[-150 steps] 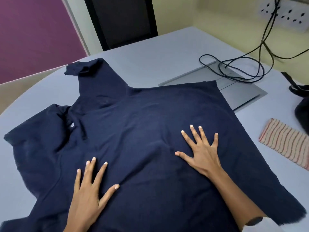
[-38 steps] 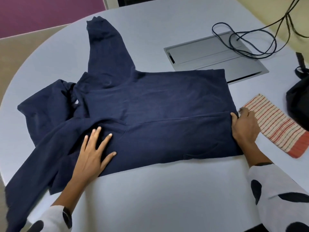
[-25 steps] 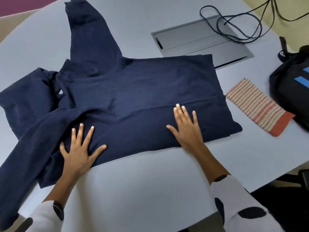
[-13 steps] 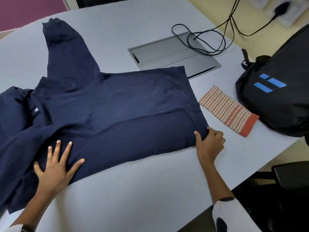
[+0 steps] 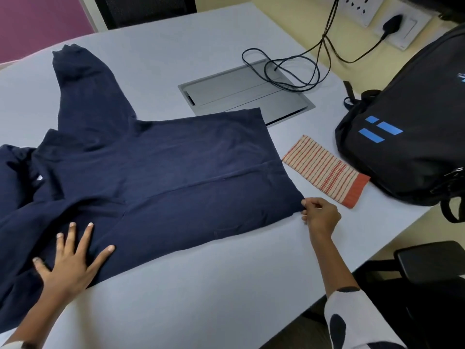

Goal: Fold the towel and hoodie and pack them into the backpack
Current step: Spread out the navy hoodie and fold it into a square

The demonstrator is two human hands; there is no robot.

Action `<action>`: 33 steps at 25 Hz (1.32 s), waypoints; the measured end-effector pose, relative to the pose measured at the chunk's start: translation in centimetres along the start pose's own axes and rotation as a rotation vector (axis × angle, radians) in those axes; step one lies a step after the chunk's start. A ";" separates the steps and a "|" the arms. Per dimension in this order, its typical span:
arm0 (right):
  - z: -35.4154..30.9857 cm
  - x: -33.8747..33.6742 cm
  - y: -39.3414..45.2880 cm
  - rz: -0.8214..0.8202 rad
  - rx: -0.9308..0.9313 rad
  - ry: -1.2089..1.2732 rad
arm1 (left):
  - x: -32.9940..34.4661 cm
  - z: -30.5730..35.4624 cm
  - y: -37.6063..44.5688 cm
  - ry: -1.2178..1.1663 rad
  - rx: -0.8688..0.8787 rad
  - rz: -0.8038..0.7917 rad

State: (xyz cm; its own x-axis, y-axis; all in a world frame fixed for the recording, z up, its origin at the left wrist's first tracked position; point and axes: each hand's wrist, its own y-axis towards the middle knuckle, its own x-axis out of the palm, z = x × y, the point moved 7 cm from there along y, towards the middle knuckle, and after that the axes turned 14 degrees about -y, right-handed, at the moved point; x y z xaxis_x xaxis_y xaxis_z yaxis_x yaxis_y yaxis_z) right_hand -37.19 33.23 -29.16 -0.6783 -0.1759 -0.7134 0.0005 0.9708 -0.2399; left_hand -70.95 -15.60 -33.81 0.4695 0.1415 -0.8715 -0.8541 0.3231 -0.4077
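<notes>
The navy hoodie (image 5: 161, 177) lies spread on the grey table (image 5: 201, 293), its near side folded over lengthwise and one sleeve stretched toward the far left. My left hand (image 5: 68, 260) presses flat with fingers spread on the folded near-left part. My right hand (image 5: 320, 215) pinches the hoodie's near right corner between thumb and fingers. A folded striped towel (image 5: 324, 170) with an orange end lies just right of the hoodie. The black backpack (image 5: 412, 137) with blue stripes stands at the table's right edge.
A grey cable hatch (image 5: 241, 94) is set into the table behind the hoodie, with looped black cables (image 5: 289, 71) on it running to wall sockets (image 5: 387, 18). A black chair (image 5: 427, 263) stands at the near right, off the table.
My right hand slid from flat on the fold out to the hoodie's right corner and closed on it. My left hand stays pressed on the left part. The view has shifted right, showing more backpack.
</notes>
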 end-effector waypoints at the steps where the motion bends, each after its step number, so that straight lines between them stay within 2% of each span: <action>1: -0.1 -0.3 0.3 0.025 0.004 0.016 | 0.1 -0.7 0.2 0.079 0.019 -0.033; 3: -0.3 -0.2 1.0 0.058 0.017 0.018 | 1.1 -2.4 0.9 0.191 0.022 -0.133; 4: -0.5 0.2 1.2 0.058 0.017 -0.014 | 1.1 -2.6 1.0 0.189 -0.009 -0.133; 9: 0.3 1.3 1.8 0.098 0.083 -0.059 | 0.1 -0.3 -0.3 0.043 0.015 0.030; 13: -1.9 1.8 1.4 0.108 0.014 -0.207 | -0.7 0.8 -1.0 -0.044 -0.029 0.038; 14: -3.3 1.9 0.9 0.130 -0.087 -0.272 | -0.6 1.0 -1.0 -0.047 -0.034 0.031; 16: -7.2 3.4 -1.5 0.177 -0.434 -0.441 | -0.6 1.1 -1.0 -0.059 -0.032 0.034; 17: -9.0 4.8 -3.3 0.151 -0.618 -0.491 | -0.6 1.1 -1.0 -0.056 -0.020 0.043; 19: -10.9 9.1 -6.9 -0.008 -0.900 -0.678 | -0.7 1.4 -1.0 -0.054 0.020 0.074; 20: -10.8 11.4 -8.1 -0.096 -0.964 -0.822 | -0.9 1.3 -1.1 -0.057 0.036 0.088; 22: -9.3 14.3 -8.4 -0.222 -0.948 -1.046 | -1.2 0.8 -1.6 -0.060 0.073 0.106; 23: -8.6 14.8 -8.2 -0.232 -0.930 -1.098 | -1.5 0.3 -1.9 -0.065 0.088 0.122; 27: -8.0 14.7 -7.8 -0.261 -0.881 -1.170 | -4.0 -1.7 -3.3 -0.132 0.156 0.235; 30: -9.6 15.2 -10.2 -0.305 -0.762 -1.115 | -6.7 -2.7 -5.1 -0.141 0.199 0.456; 33: -12.1 17.7 -16.8 -0.390 -0.939 -1.046 | -8.8 -4.5 -6.9 -0.089 0.109 0.567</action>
State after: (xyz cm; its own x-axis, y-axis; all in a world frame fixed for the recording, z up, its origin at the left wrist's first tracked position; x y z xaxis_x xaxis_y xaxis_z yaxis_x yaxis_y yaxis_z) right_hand -58.09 15.80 -29.85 0.3108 -0.0855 -0.9466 -0.8027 0.5098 -0.3096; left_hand -70.15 -23.29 -24.57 -0.0331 0.3968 -0.9173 -0.9517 0.2677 0.1502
